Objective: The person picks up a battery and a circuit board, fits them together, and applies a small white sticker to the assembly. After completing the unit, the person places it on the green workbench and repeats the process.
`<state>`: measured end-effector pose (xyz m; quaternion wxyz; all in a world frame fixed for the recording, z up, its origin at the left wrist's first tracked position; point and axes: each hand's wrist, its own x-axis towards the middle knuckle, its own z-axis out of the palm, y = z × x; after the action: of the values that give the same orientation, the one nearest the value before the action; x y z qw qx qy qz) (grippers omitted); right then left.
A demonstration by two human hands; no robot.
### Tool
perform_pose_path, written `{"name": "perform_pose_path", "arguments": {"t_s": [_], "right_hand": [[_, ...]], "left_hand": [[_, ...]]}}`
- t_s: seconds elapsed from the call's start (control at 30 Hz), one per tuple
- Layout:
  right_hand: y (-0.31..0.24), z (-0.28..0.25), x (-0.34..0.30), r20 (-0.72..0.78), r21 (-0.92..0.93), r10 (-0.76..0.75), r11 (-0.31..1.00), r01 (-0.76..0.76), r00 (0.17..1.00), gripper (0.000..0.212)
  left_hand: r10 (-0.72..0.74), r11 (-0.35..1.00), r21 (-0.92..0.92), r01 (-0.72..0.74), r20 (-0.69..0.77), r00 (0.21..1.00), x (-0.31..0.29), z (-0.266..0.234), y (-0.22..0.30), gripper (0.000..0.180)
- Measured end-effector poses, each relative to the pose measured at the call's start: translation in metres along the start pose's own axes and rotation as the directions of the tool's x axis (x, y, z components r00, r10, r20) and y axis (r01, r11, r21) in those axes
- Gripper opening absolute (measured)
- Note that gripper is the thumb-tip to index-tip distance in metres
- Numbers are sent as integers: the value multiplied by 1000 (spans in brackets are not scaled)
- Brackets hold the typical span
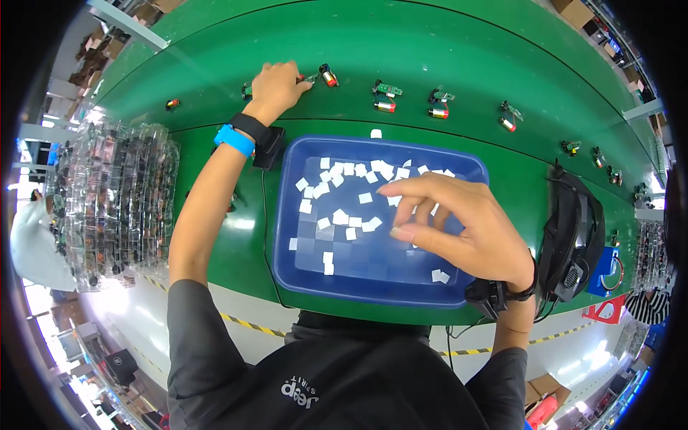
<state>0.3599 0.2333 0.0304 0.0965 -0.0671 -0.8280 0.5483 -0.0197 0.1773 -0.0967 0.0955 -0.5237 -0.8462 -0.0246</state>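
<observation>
My left hand [276, 89] reaches to the far green strip. Its fingers are bent around a small circuit board [309, 79], mostly covered by the hand, with a bit showing by the thumb. Just right of it lies a red-and-black battery assembly [328, 75]. Another green piece [247, 92] peeks out left of the hand. Over the right part of a blue tray [380, 294] hovers my right hand [469, 226], thumb and index finger curved and apart, nothing visible between them. Many small white square pads [340, 216] lie scattered inside the tray.
More circuit boards with red batteries [385, 106] lie spaced along the far strip. Stacked clear plastic trays [118, 204] stand at the left. A black bag [573, 236] sits right of the blue tray. A cable [266, 236] runs down the tray's left side.
</observation>
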Motion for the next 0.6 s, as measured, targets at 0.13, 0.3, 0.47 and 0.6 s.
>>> {"name": "perform_pose_path", "arguments": {"t_s": [0.13,0.3,0.47,0.6], "right_hand": [[11,-2,2,-73,-178,-108,979,93,991,34],[30,-2,15,-373,-588,-334,806,58,866,31],[28,0,16,-476,-660,-506,746,88,720,30],[32,-8,18,-291,-774,-627,598,207,723,29]], "left_hand": [[95,950,-294,-103,-44,995,-15,-43,29,29],[209,631,-674,-385,-330,920,-74,-116,116,30],[197,572,-725,-383,-332,923,-101,-148,142,33],[225,513,-757,-405,-336,914,-101,-142,146,29]]}}
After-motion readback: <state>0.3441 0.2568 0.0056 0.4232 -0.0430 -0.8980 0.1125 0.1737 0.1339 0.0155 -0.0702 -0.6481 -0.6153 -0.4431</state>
